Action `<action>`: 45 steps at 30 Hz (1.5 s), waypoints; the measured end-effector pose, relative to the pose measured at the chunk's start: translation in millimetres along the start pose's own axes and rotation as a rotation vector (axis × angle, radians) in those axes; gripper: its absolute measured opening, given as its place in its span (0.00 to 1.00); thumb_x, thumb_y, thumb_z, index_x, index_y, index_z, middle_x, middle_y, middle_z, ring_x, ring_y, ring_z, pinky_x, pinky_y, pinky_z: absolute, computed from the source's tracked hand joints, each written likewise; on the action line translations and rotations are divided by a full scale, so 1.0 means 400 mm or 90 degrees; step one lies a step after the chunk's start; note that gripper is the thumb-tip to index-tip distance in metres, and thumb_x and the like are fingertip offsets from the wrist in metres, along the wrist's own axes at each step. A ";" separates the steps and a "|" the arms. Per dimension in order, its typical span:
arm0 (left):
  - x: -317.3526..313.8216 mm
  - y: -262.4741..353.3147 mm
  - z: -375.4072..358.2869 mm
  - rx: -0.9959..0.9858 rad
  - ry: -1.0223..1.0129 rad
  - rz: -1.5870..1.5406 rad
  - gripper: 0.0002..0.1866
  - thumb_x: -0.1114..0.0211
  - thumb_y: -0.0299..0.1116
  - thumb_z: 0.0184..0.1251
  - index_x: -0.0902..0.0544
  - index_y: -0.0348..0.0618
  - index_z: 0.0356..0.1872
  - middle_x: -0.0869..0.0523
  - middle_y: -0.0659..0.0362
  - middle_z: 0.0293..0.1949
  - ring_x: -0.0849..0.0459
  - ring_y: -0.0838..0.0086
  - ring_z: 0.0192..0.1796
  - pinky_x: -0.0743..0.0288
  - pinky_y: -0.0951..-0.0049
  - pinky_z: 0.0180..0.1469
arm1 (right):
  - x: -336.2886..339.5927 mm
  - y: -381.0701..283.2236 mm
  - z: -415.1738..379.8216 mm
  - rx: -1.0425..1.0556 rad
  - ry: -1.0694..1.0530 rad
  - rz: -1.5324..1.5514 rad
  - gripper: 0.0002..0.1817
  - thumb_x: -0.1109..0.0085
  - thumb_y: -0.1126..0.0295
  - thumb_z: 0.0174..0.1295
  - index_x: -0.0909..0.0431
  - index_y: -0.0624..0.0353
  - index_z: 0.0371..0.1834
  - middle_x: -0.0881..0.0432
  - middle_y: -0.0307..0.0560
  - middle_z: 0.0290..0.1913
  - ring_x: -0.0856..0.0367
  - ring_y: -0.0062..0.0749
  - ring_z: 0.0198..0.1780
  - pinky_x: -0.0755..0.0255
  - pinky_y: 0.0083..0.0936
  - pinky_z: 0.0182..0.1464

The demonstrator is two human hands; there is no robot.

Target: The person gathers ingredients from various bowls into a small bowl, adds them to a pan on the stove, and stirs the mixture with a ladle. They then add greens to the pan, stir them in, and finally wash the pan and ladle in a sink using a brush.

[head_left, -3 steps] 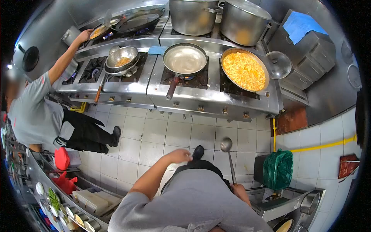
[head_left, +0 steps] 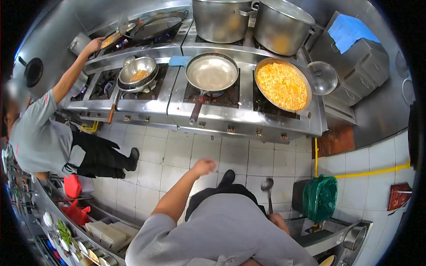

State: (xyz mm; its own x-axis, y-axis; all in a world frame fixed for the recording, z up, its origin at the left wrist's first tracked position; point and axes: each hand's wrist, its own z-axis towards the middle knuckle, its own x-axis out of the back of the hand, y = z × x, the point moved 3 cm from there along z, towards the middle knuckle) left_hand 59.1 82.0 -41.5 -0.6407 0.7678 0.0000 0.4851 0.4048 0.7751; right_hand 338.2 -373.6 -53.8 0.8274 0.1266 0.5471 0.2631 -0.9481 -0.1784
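My left hand [head_left: 203,167] hangs in the air above the tiled floor with its fingers curled loosely and nothing in it. My right hand [head_left: 278,220] is low at my right side, closed on the handle of a metal ladle [head_left: 267,185] whose bowl points up and away from me. Ahead stands a steel stove [head_left: 230,119]. On it sit an empty frying pan [head_left: 212,72] with a brown handle and a wide pan of yellow rice [head_left: 282,85].
A co-worker in a grey shirt [head_left: 37,137] stands at the left, one hand [head_left: 94,44] at a back burner pan. A steel bowl [head_left: 138,71] and two tall pots [head_left: 253,20] are on the stove. A green bag [head_left: 319,196] stands right; a counter with small containers [head_left: 84,248] is lower left.
My left hand rose slightly toward the stove. The ladle dropped lower and closer to my body. The view shifted a little.
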 end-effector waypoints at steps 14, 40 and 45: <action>0.321 -0.123 0.695 0.008 0.349 -0.086 0.24 0.23 0.37 0.49 0.18 0.28 0.43 0.12 0.44 0.37 0.12 0.58 0.45 0.21 0.60 0.44 | 0.172 -0.019 -0.185 -0.181 -0.102 -0.279 0.19 0.43 0.57 0.67 0.17 0.62 0.28 0.15 0.56 0.32 0.17 0.49 0.27 0.24 0.44 0.34; 0.291 0.641 0.043 0.053 -0.419 -0.966 0.24 0.47 0.58 0.75 0.24 0.46 0.47 0.20 0.57 0.33 0.23 0.72 0.29 0.27 0.71 0.32 | -0.003 -0.451 -0.286 -0.034 0.051 -0.291 0.16 0.42 0.57 0.65 0.16 0.60 0.31 0.15 0.59 0.35 0.15 0.51 0.31 0.24 0.46 0.37; 0.296 0.831 -0.022 0.059 -0.343 -0.997 0.20 0.43 0.53 0.75 0.24 0.43 0.38 0.23 0.62 0.29 0.26 0.76 0.28 0.31 0.74 0.29 | -0.015 -0.482 -0.285 0.002 0.071 -0.310 0.16 0.41 0.57 0.64 0.16 0.60 0.31 0.15 0.60 0.36 0.15 0.52 0.32 0.24 0.46 0.37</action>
State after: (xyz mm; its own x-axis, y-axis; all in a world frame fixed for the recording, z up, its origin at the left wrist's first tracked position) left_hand 139.0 303.1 221.7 -0.2542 -0.3215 -0.9122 -0.3451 0.9112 -0.2250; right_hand 226.1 -224.7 70.6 0.5505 0.5224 0.6512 0.6076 -0.7856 0.1166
